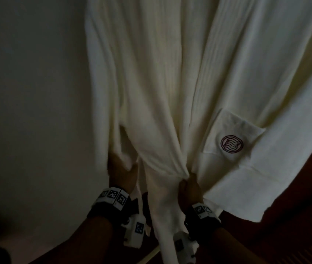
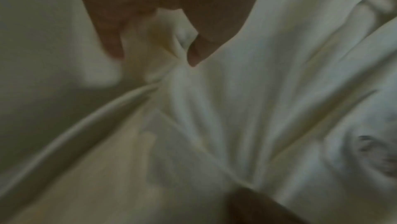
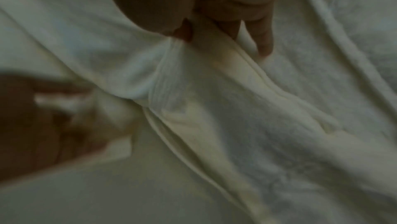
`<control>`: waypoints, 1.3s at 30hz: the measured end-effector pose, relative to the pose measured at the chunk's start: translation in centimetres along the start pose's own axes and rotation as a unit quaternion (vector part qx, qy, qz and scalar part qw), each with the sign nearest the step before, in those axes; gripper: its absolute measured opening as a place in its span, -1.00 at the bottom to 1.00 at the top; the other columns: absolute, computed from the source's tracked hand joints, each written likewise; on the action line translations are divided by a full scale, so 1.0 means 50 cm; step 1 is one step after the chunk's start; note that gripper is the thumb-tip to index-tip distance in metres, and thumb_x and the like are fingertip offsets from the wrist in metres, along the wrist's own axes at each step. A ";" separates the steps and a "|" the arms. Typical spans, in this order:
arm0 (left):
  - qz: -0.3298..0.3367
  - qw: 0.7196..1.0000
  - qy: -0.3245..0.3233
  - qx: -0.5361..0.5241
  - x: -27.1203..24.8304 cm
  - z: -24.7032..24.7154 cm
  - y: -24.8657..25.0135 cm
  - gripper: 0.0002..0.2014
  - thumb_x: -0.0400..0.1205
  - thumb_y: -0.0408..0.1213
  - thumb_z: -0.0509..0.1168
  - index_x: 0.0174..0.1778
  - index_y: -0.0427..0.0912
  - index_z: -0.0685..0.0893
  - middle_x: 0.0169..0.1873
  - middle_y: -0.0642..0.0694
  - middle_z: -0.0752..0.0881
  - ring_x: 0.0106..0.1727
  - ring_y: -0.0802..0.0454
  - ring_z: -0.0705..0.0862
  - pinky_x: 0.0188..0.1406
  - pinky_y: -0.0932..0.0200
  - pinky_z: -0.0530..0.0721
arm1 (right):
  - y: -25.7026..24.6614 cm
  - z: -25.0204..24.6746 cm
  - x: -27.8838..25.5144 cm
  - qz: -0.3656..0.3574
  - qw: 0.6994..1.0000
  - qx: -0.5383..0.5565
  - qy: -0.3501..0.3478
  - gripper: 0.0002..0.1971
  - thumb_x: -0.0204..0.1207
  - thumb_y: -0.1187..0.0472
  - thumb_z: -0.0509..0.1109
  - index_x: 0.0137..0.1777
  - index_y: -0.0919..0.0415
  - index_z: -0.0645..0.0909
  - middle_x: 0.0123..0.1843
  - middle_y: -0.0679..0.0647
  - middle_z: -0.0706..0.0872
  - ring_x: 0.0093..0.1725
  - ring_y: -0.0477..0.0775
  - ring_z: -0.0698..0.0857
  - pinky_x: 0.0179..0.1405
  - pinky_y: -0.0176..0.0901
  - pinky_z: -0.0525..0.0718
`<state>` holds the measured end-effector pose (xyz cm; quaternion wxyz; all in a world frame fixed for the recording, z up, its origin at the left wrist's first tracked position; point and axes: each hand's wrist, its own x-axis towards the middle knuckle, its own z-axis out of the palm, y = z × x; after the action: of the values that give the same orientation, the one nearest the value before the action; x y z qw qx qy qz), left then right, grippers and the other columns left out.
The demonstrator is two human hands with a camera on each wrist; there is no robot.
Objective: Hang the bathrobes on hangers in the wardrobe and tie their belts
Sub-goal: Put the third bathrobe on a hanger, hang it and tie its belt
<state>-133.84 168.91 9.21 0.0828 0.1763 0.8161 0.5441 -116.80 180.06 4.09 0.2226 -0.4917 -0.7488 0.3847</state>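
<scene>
A white bathrobe [image 1: 161,73] hangs in front of me in dim light, with a breast pocket [image 1: 231,136] that bears a round dark-red emblem. My left hand [image 1: 122,169] pinches a fold of the robe's cloth at waist height on the left; in the left wrist view the thumb and a finger of the left hand [image 2: 154,41] close on the white fabric [image 2: 214,109]. My right hand [image 1: 188,181] grips a bunched front edge of the robe, and the right wrist view shows the right hand [image 3: 206,29] pinching that ribbed edge [image 3: 193,78]. Whether either piece is the belt I cannot tell. The hanger is out of view.
A plain pale wall or wardrobe panel [image 1: 33,92] fills the left side. Dark wood [image 1: 303,197] shows at the lower right behind the robe's sleeve [image 1: 265,178]. A narrow pale strip [image 1: 143,212] hangs between my wrists.
</scene>
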 end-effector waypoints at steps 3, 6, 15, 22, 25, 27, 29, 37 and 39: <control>-0.138 0.987 -0.072 0.033 -0.010 0.017 -0.019 0.14 0.51 -0.08 0.47 0.64 -0.01 -0.38 0.65 -0.14 -0.35 0.69 -0.13 -0.09 0.61 -0.04 0.14 | 0.027 -0.032 -0.017 0.006 1.000 0.005 -0.002 -0.49 0.71 0.15 0.13 0.63 0.17 0.19 0.42 0.38 0.54 0.34 0.38 0.57 0.34 0.00 0.48; -0.090 0.970 -0.226 -0.020 -0.037 0.049 -0.013 0.06 0.53 -0.11 0.48 0.67 -0.01 -0.23 0.67 -0.05 0.03 0.63 -0.06 0.18 0.48 0.16 0.28 | 0.045 -0.067 -0.054 -0.071 0.997 -0.005 -0.032 -0.40 0.63 -0.14 0.20 0.59 0.09 0.20 0.39 0.16 0.59 0.32 0.22 0.61 0.33 -0.01 0.53; -0.005 0.964 -0.195 0.182 -0.026 0.072 -0.118 -0.78 0.70 -0.08 0.21 -0.03 -0.16 0.61 -0.23 0.04 0.59 -0.08 -0.01 0.59 -0.13 0.19 0.54 | 0.093 -0.108 -0.089 -0.144 0.960 -0.241 -0.008 -0.35 0.36 -0.46 0.29 0.27 0.00 0.48 0.19 -0.02 0.58 0.13 0.05 0.60 0.08 -0.08 0.63; -0.043 0.983 -0.159 0.085 -0.017 -0.040 -0.171 -0.51 0.52 0.14 0.25 0.07 -0.25 0.63 -0.06 -0.07 0.65 0.06 -0.08 0.62 -0.04 0.17 0.44 | 0.126 -0.152 -0.027 -0.138 0.955 -0.103 0.241 -0.12 0.42 -0.30 0.35 0.56 0.32 0.28 0.48 0.36 0.31 0.45 0.26 0.28 0.50 0.08 0.34; 0.006 0.989 -0.115 0.095 -0.016 -0.096 -0.123 -0.65 0.60 0.06 0.28 -0.07 -0.21 0.57 -0.22 0.03 0.61 -0.07 -0.04 0.59 -0.25 0.19 0.40 | 0.114 -0.184 0.031 -0.098 0.964 0.005 0.249 0.02 0.32 -0.34 0.45 0.64 0.16 0.11 0.54 0.24 0.25 0.50 0.30 0.30 0.48 0.24 0.43; 0.029 0.988 -0.106 0.113 -0.021 -0.119 -0.100 -0.68 0.58 -0.02 0.38 -0.10 -0.21 0.52 -0.26 -0.04 0.61 -0.20 -0.05 0.61 -0.40 0.20 0.42 | 0.100 -0.192 0.057 -0.099 0.975 0.044 0.194 0.13 0.23 -0.38 0.50 0.68 0.03 -0.01 0.62 0.14 0.23 0.54 0.25 0.35 0.46 0.24 0.47; 0.022 0.974 -0.155 0.164 -0.022 -0.132 -0.092 -0.66 0.54 -0.04 0.43 -0.03 -0.18 0.47 -0.21 -0.03 0.61 -0.21 0.03 0.60 -0.40 0.20 0.42 | 0.074 -0.190 0.069 -0.071 0.988 0.058 0.121 0.21 0.26 -0.28 0.56 0.70 0.05 -0.16 0.69 0.14 0.16 0.57 0.22 0.35 0.51 0.21 0.44; -0.299 0.931 -0.027 -0.209 -0.004 -0.166 -0.136 -0.71 0.50 0.00 0.35 -0.44 -0.11 0.67 -0.54 -0.06 0.59 -0.42 -0.11 0.51 -0.23 0.01 0.50 | -0.010 -0.203 0.051 -0.023 0.994 -0.034 0.103 -0.48 0.55 0.11 0.46 0.38 0.44 0.52 0.31 0.43 0.63 0.29 0.42 0.60 0.23 0.09 0.54; -0.326 0.870 -0.049 -0.366 -0.026 -0.158 -0.091 -0.74 0.50 -0.05 0.28 -0.47 -0.06 0.56 -0.60 0.01 0.43 -0.51 -0.01 0.38 -0.35 0.10 0.41 | -0.023 -0.191 0.036 -0.032 0.997 -0.029 0.068 -0.53 0.55 0.09 0.45 0.34 0.41 0.56 0.26 0.38 0.68 0.25 0.38 0.64 0.20 0.06 0.57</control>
<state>-136.13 160.07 8.06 0.3540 -0.1159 0.5646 0.7365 -111.40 184.85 10.72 0.2710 -0.4985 -0.7584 0.3207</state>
